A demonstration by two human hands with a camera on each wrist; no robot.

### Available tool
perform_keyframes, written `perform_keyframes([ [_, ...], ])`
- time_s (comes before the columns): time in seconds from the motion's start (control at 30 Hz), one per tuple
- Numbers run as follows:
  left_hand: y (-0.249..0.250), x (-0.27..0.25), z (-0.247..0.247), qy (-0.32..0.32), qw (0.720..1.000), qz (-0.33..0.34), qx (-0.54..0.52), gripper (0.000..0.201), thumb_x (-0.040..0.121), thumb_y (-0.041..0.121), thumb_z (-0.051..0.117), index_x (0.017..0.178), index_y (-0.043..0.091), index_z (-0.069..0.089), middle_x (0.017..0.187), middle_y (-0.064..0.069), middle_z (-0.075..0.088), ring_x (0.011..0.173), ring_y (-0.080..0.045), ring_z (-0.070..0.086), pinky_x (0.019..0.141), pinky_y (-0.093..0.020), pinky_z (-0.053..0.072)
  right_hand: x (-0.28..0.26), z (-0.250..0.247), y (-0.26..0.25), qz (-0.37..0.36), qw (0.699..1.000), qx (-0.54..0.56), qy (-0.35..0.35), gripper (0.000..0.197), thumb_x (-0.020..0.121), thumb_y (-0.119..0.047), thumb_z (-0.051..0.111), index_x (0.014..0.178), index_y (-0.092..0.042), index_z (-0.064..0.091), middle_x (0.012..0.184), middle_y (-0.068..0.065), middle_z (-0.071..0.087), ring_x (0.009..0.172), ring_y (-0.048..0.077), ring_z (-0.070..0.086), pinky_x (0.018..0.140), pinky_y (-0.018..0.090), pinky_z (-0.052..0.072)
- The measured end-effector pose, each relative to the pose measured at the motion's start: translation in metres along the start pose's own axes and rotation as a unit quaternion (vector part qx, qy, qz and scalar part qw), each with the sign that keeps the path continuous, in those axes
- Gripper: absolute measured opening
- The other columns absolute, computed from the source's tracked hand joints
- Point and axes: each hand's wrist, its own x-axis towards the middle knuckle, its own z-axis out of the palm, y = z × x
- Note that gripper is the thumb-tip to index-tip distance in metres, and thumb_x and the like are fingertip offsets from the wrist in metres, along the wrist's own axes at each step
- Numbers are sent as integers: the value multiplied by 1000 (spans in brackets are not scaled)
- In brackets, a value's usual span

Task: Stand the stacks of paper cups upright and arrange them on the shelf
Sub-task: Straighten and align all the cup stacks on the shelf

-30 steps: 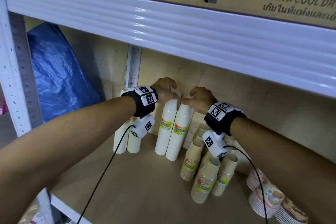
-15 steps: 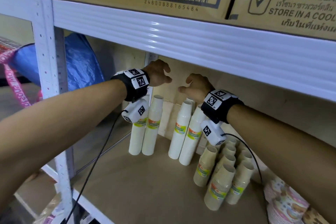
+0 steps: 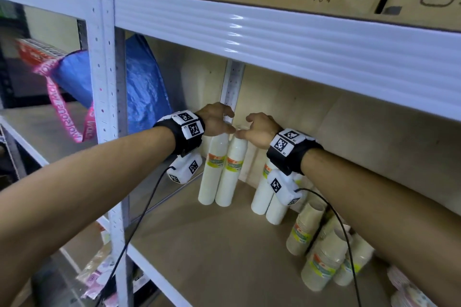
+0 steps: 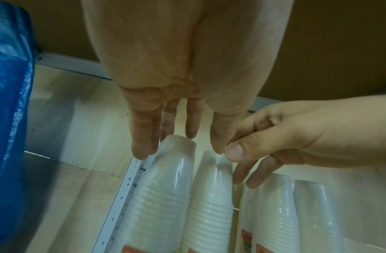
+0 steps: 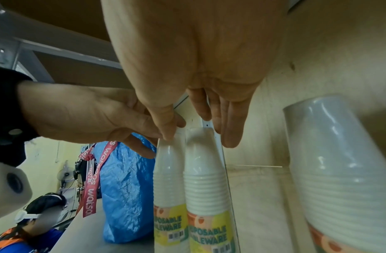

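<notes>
Two tall white wrapped cup stacks point(image 3: 212, 174) point(image 3: 230, 177) stand side by side at the back left of the shelf board point(image 3: 212, 257), leaning slightly. My left hand point(image 3: 219, 122) hangs over the left stack point(image 4: 165, 188), straight fingers touching its top. My right hand point(image 3: 254, 127) reaches over the neighbouring stack point(image 5: 205, 171), thumb and straight fingers either side of its top, thumb meeting the left thumb. A second white pair point(image 3: 260, 197) stands to the right, partly hidden by my right wrist. Brown cup stacks point(image 3: 304, 229) lean tilted further right.
A white beam point(image 3: 274, 30) with cardboard boxes on top hangs low over my hands. A white upright post point(image 3: 104, 82) and a blue bag point(image 3: 144, 87) bound the left side. Patterned cups point(image 3: 404, 291) lie at the bottom right. Bare board lies in front of the stacks.
Both hands lifted off the tops of the second white pair and moved left onto the tops of the left white pair. The head view swung left with them.
</notes>
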Motion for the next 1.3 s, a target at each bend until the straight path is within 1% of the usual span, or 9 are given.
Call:
perform_keyframes([
  [0.13, -9, 2, 10, 1, 1000, -9, 4, 51, 85, 36, 71, 132, 22, 55, 143, -2, 47, 126, -22, 49, 101, -35, 45, 4, 11, -3, 2, 1000, -18, -2, 60, 82, -41, 70, 129, -7, 55, 125, 11, 59, 109, 27, 59, 87, 33, 49],
  [0.3, -18, 0, 14, 9, 1000, 4, -6, 40, 87, 26, 69, 125, 25, 59, 140, -1, 51, 119, -24, 54, 98, -41, 49, 9, 20, 2, 3, 1000, -23, 6, 40, 82, -34, 68, 112, -8, 60, 106, 7, 61, 90, 24, 58, 60, 27, 39],
  [0.43, -21, -2, 15, 21, 999, 14, -21, 38, 87, 23, 69, 124, 24, 61, 137, -2, 53, 116, -24, 55, 97, -41, 50, 10, 20, 5, 7, 1000, -17, 11, 45, 81, -33, 69, 118, -9, 60, 110, 6, 63, 90, 22, 59, 65, 27, 39],
  [0.6, -17, -4, 14, 17, 999, 27, -7, 38, 88, 23, 68, 125, 24, 60, 141, -2, 50, 119, -24, 53, 98, -38, 48, 6, 18, 6, 10, 1000, -6, 12, 38, 82, -33, 69, 110, -10, 60, 105, 6, 62, 89, 23, 60, 66, 28, 43],
  [0.73, -11, -7, 13, 17, 999, 31, -4, 38, 88, 22, 68, 126, 24, 60, 141, -2, 50, 122, -23, 52, 98, -35, 47, 0, 14, 8, 14, 1000, -1, 12, 32, 81, -34, 68, 99, -9, 61, 95, 5, 62, 83, 22, 60, 59, 27, 42],
  [0.83, -2, -9, 13, 13, 999, 41, 0, 38, 88, 23, 67, 125, 23, 61, 135, -2, 54, 116, -22, 54, 90, -31, 48, -6, 7, 11, 20, 1000, -2, 12, 31, 78, -36, 69, 88, -8, 62, 90, 6, 63, 80, 24, 61, 56, 27, 41],
  [1.1, 33, -16, 19, -26, 996, 83, -7, 39, 90, 18, 65, 128, 16, 61, 126, -3, 57, 96, -18, 55, 75, -28, 48, -30, -18, 29, 42, 999, -11, 21, 34, 77, -38, 72, 90, -6, 68, 90, 7, 66, 80, 24, 63, 59, 27, 44],
  [1.2, 44, -16, 24, -36, 995, 91, -19, 38, 89, 17, 65, 127, 17, 61, 126, -2, 57, 98, -20, 57, 78, -30, 53, -40, -27, 37, 49, 998, -9, 24, 32, 75, -38, 72, 82, -7, 65, 83, 7, 64, 74, 23, 61, 52, 24, 39],
  [1.3, 56, -14, 31, -47, 993, 103, -27, 37, 88, 15, 66, 125, 16, 63, 126, -4, 59, 102, -23, 60, 86, -38, 56, -50, -35, 47, 58, 998, -2, 34, 31, 71, -40, 73, 79, -11, 64, 80, 5, 65, 74, 22, 64, 52, 23, 39],
])
